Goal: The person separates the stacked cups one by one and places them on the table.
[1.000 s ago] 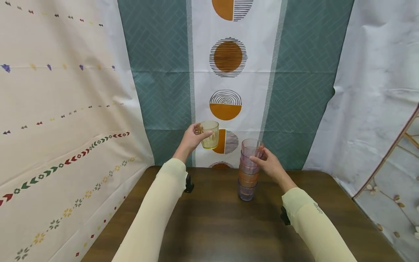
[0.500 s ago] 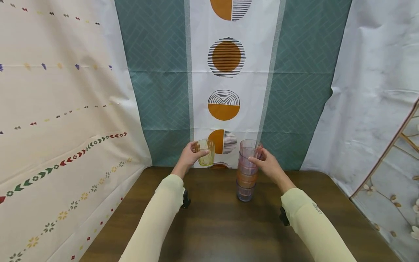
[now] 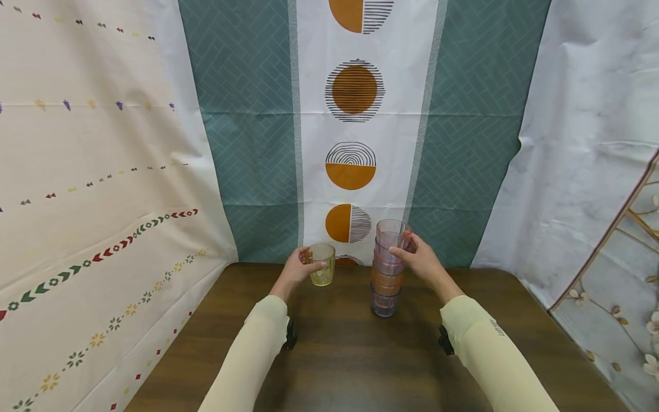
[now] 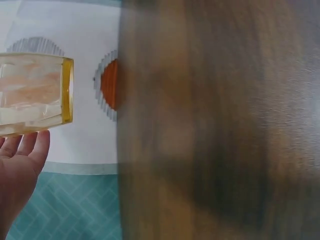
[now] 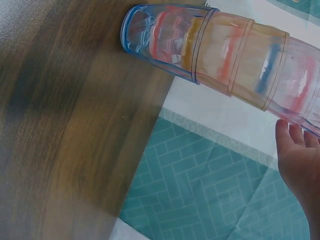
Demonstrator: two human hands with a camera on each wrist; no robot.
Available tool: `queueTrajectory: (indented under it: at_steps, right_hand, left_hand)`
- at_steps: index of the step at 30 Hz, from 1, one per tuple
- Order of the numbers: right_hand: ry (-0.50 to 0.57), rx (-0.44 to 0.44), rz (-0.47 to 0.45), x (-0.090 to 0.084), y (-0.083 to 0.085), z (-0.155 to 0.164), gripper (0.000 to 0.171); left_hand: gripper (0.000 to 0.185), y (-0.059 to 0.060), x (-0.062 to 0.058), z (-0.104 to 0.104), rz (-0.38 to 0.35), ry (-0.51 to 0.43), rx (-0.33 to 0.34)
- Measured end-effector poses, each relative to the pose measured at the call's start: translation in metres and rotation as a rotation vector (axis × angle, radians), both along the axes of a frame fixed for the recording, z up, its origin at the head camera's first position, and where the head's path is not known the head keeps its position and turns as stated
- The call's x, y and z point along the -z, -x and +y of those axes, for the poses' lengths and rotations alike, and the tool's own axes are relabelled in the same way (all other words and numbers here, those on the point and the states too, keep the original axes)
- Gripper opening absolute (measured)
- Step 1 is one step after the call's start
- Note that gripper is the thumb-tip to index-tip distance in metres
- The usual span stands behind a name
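My left hand [image 3: 292, 273] holds a clear yellow cup [image 3: 323, 276] upright, thumb on the near side and fingers round the far side. In the left wrist view a gap shows between the base of the yellow cup [image 4: 37, 95] and the table. On the right, a tall stack of nested clear cups [image 3: 386, 281] stands on the table, bluish at the bottom, orange in the middle, pink at the top. My right hand [image 3: 424, 260] grips the upper part of this stack between thumb and fingers. The right wrist view shows the stack's blue bottom cup [image 5: 137, 30] sideways.
Both hands work above a dark brown wooden table [image 3: 329, 355], close to its far edge. Behind it hangs a green and white curtain [image 3: 257, 143] with orange circles. A cream patterned cloth [image 3: 113, 189] lines the left side and a pale floral cloth [image 3: 576, 171] the right.
My left hand has lowered the yellow cup from in front of the curtain down toward the table's back edge. The right hand keeps its grip on the stack, which stays in place.
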State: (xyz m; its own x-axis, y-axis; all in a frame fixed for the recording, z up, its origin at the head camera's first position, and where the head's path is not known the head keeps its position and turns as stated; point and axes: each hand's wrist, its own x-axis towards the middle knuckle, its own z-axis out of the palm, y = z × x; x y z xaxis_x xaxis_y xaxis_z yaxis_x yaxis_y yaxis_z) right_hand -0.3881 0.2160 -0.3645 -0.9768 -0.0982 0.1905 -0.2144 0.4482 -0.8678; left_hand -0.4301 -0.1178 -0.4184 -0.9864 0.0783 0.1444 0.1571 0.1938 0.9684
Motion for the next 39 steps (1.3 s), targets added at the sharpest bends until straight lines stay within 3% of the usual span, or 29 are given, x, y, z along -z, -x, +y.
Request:
queueTrajectory:
  at_steps: [6, 20, 29, 39]
  right_hand:
    - [0.011, -0.007, 0.023, 0.003, 0.001, 0.000, 0.087]
    - [0.035, -0.019, 0.021, 0.005, 0.004, -0.001, 0.086]
    - [0.035, -0.012, 0.008, 0.004, 0.003, -0.002, 0.085]
    - [0.031, -0.006, 0.016, 0.005, 0.004, 0.002, 0.084]
  left_hand:
    - [0.082, -0.002, 0.023, -0.002, -0.044, 0.008, -0.001]
    - [0.083, -0.007, 0.063, -0.011, -0.067, 0.039, 0.005]
    - [0.084, -0.012, 0.073, -0.010, -0.082, 0.073, -0.011]
    - [0.088, -0.015, 0.078, -0.007, -0.100, 0.046, 0.032]
